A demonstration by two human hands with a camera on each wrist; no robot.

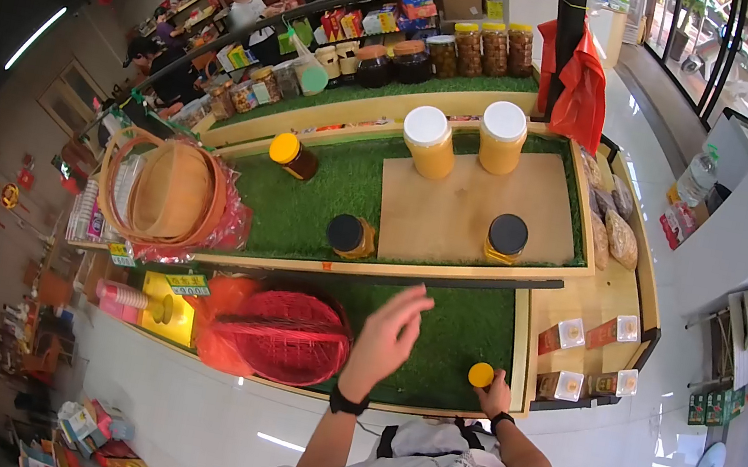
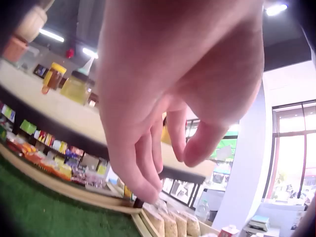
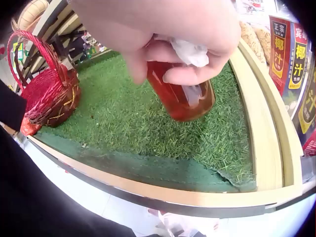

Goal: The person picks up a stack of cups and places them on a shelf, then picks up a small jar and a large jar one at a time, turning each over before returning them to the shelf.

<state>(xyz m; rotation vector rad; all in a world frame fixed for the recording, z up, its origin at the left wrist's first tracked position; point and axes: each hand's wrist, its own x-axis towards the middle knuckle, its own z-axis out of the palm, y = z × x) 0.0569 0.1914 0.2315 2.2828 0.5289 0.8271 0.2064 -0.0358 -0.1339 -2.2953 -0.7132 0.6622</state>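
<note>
A jar with a yellow lid (image 1: 480,374) and reddish-amber contents is gripped by my right hand (image 1: 496,395) over the lower shelf's green turf. In the right wrist view the fingers of my right hand (image 3: 173,49) curl round the tilted jar (image 3: 181,96), with a crumpled white tissue (image 3: 190,52) between hand and jar. My left hand (image 1: 389,331) is raised over the turf, holding nothing; in the left wrist view its fingers (image 2: 143,158) hang loosely bent. On the upper shelf are black-lidded jars (image 1: 507,235), a yellow-lidded jar (image 1: 294,155) and two white-lidded jars (image 1: 428,141).
A red basket (image 1: 294,337) stands left of my left hand. The upper shelf's wooden edge (image 1: 408,269) runs above the lower turf. Boxed cartons (image 1: 562,335) stand on the right side shelf, and a wicker basket (image 1: 171,193) is on the upper left.
</note>
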